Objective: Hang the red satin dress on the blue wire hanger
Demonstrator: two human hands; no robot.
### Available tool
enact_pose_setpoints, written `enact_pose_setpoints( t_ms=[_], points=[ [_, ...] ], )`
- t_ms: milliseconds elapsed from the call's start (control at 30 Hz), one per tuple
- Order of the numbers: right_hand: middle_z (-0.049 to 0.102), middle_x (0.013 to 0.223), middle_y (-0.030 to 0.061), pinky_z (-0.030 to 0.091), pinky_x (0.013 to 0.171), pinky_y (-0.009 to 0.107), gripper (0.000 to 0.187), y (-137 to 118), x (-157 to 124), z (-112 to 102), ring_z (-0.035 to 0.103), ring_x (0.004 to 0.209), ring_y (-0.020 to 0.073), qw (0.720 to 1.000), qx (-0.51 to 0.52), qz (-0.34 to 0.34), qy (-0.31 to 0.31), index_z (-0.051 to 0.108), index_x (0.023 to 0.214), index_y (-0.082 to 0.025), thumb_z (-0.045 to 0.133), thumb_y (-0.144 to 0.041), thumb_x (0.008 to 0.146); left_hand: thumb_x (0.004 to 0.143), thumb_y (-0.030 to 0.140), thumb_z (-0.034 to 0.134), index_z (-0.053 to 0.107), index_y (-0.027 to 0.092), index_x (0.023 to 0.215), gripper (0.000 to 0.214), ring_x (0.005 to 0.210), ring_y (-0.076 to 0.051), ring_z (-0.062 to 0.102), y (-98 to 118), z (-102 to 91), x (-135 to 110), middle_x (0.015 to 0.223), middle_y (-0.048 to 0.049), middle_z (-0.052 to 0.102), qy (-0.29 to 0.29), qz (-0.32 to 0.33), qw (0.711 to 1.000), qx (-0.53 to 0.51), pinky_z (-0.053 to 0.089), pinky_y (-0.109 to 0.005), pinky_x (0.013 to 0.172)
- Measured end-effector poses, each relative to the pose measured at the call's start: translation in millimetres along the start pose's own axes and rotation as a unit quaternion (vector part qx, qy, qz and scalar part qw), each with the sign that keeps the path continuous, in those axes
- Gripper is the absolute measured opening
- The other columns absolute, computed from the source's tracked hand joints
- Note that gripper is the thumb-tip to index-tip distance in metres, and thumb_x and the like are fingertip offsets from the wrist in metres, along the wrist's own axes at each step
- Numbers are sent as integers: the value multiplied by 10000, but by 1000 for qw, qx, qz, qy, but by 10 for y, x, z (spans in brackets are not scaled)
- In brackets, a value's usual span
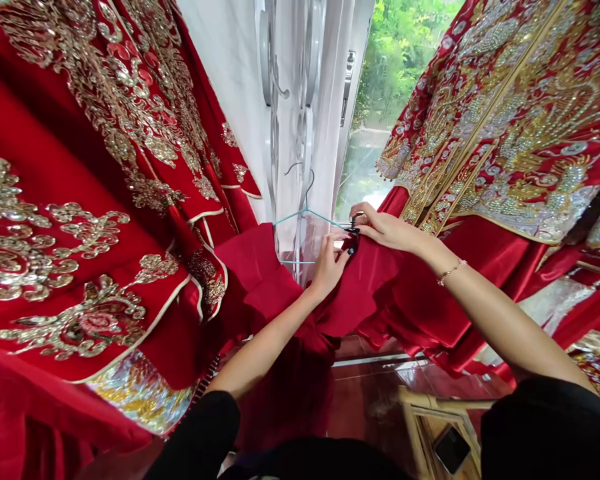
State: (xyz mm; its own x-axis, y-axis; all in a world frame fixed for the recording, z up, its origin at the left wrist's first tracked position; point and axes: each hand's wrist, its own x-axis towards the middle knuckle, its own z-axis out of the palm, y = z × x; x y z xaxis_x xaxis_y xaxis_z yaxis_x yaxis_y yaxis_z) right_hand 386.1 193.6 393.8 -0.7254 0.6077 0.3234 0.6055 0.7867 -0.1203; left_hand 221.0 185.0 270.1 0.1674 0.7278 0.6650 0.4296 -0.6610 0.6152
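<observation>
A plain dark-red dress (353,300) hangs on a thin teal wire hanger (307,211), its two shoulders spread to either side. My left hand (330,263) is closed, fingertips pinching the cloth at the right shoulder of the dress. Close beside it, my right hand (377,228) pinches the top edge of that same shoulder, by the end of the hanger's arm. The fingertips of both hands nearly meet. A small dark patch lies between them; dark nails and shadow make it hard to read. The hanger's hook points up before a white metal frame.
Red garments with gold embroidery (95,320) crowd the left. A beaded red and gold jacket (505,120) hangs at the right. Behind stand a white scrolled metal rack (310,60) and a window (405,73). A phone (451,449) lies on a wooden stool (420,427) below.
</observation>
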Motion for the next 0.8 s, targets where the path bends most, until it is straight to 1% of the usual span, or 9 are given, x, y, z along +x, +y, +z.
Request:
enact_pose_setpoints(
  t_ms=[167, 267, 333, 467, 533, 600, 633, 700, 800],
  points=[
    [671, 821, 40, 521, 756, 361, 393, -97, 244, 33, 617, 702, 206, 999, -32, -16, -23, 399, 1301, -210, 322, -477, 1022, 938, 54, 388, 675, 178, 897, 315, 1145, -272, 652, -38, -97, -25, 1128, -136, 705, -195, 75, 960, 187, 422, -493, 1102],
    [675, 874, 73, 538, 832, 412, 445, -269, 458, 63, 651, 801, 232, 998, -36, -39, -20, 443, 1287, -183, 371, -519, 1005, 924, 37, 371, 693, 158, 870, 348, 1091, -290, 677, -56, -184, 58, 1040, -156, 735, -223, 60, 951, 205, 454, -494, 1064],
    [662, 933, 84, 539, 897, 450, 445, -412, 537, 75, 660, 897, 242, 997, -12, -52, 47, 487, 1248, -183, 400, -536, 993, 943, 62, 352, 706, 165, 935, 369, 1099, -275, 674, -51, -275, -13, 1078, -139, 730, -206, 54, 956, 201, 410, -495, 1125],
    [624, 1000, 55, 529, 988, 457, 358, -611, 302, 247, 645, 990, 202, 938, 81, -44, 335, 544, 1163, -236, 425, -524, 986, 989, 143, 341, 631, 247, 1264, 413, 1185, -216, 640, -92, -536, -726, 1227, -69, 682, -14, 73, 987, 141, 265, -481, 1257],
    [610, 973, 41, 536, 992, 461, 302, -631, 8, 495, 642, 982, 204, 870, 109, -44, 478, 559, 1091, -260, 544, -513, 927, 957, 123, 387, 597, 365, 1297, 467, 1172, -204, 650, -234, -690, -1282, 1232, -20, 679, 77, 84, 984, 139, 331, -501, 1232],
    [582, 944, 28, 550, 968, 497, 301, -645, -303, 826, 644, 985, 226, 767, 131, 9, 627, 544, 1051, -267, 616, -498, 873, 905, 145, 486, 623, 442, 1205, 443, 1071, -227, 681, -472, -858, -1828, 1155, 16, 684, 153, 47, 975, 155, 366, -557, 1197],
    [577, 960, 30, 557, 958, 494, 287, -670, -442, 998, 636, 996, 226, 735, 156, 65, 656, 541, 1063, -275, 603, -488, 880, 889, 165, 521, 653, 410, 1098, 348, 1015, -238, 684, -608, -947, -2069, 1086, 11, 679, 213, 11, 965, 149, 419, -575, 1144],
    [603, 1019, 46, 581, 910, 475, 327, -789, -666, 1309, 643, 995, 238, 765, 220, 139, 589, 574, 1083, -281, 627, -506, 850, 882, 226, 557, 626, 286, 923, 100, 894, -235, 680, -875, -1122, -2458, 989, -17, 652, 324, -82, 939, 79, 567, -531, 929],
    [650, 948, 35, 618, 720, 401, 357, -1127, -904, 1688, 674, 837, 234, 815, 268, 161, 489, 654, 1022, -284, 727, -501, 748, 883, 345, 569, 585, 242, 919, 110, 881, -215, 671, -1187, -1292, -2800, 951, -25, 646, 341, -212, 916, 2, 588, -447, 857]
  ],
)
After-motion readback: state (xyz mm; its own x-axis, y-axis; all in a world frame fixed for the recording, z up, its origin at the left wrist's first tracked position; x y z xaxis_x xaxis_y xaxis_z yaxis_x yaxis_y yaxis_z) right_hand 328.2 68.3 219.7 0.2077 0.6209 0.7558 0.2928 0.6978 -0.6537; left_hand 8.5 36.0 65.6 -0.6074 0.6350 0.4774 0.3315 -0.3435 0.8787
